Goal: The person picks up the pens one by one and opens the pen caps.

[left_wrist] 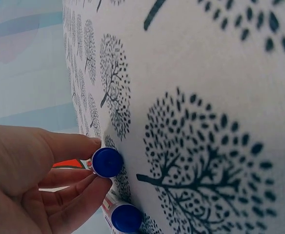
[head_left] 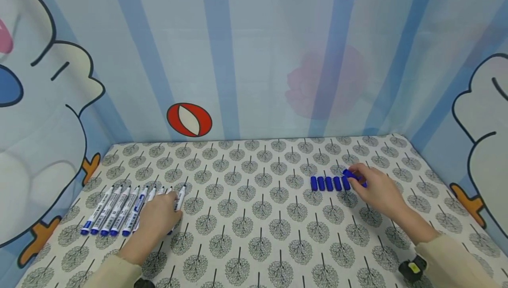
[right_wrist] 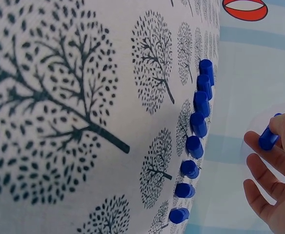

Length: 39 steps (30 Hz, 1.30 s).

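A row of several uncapped white markers (head_left: 115,211) with blue ends lies at the left of the tree-patterned cloth. My left hand (head_left: 171,202) rests at the row's right end and pinches one marker (left_wrist: 107,162) between thumb and fingers; a second marker (left_wrist: 126,218) lies just beside it. At the right, several blue caps (head_left: 329,183) stand side by side in a line (right_wrist: 196,141). My right hand (head_left: 359,177) is at the right end of that line and holds one blue cap (right_wrist: 268,138) in its fingertips, slightly above the cloth.
The tree-patterned cloth (head_left: 258,235) covers the whole table. Cartoon-printed fabric walls (head_left: 254,58) close in the back and both sides. A wrist-worn camera (head_left: 412,268) sits on my right forearm. Bare cloth lies between the markers and the caps.
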### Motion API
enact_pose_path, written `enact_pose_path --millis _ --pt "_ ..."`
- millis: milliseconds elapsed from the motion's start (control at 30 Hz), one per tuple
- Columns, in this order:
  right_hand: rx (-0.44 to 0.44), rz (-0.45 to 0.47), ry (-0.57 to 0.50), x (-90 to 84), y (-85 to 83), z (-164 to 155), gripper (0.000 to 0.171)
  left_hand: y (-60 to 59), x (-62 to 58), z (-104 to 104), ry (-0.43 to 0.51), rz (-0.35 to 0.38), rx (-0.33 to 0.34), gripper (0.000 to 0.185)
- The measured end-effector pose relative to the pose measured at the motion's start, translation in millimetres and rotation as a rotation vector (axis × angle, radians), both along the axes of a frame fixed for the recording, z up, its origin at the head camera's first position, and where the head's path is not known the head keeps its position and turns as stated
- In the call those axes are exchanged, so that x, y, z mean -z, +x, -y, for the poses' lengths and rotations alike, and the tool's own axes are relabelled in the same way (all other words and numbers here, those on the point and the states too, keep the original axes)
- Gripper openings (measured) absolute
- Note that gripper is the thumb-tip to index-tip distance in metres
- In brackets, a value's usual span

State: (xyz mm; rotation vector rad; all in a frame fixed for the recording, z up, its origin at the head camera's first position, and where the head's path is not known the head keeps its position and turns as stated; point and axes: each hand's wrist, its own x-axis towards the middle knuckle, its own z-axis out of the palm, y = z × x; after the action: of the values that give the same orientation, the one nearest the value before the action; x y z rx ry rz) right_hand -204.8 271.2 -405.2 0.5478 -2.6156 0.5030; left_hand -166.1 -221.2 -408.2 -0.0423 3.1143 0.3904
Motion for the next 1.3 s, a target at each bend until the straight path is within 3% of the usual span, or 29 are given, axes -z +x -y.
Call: enact_pose_path --millis 233,733,1300 --pt "0.009 0.007 0.017 -0.4 0.7 -1 0.025 0.0 0.7 4 0.011 0.028 -0.037 0.038" --pt "0.064 0.095 -0.014 0.3 -6.1 -12 0.027 1.6 -0.6 4 -0.019 0.005 -0.029 0.035" --pt "0.134 0.074 -0.021 1.6 -6.6 -32 0.024 5.0 -2.6 6 -0.042 0.008 -0.013 0.039"
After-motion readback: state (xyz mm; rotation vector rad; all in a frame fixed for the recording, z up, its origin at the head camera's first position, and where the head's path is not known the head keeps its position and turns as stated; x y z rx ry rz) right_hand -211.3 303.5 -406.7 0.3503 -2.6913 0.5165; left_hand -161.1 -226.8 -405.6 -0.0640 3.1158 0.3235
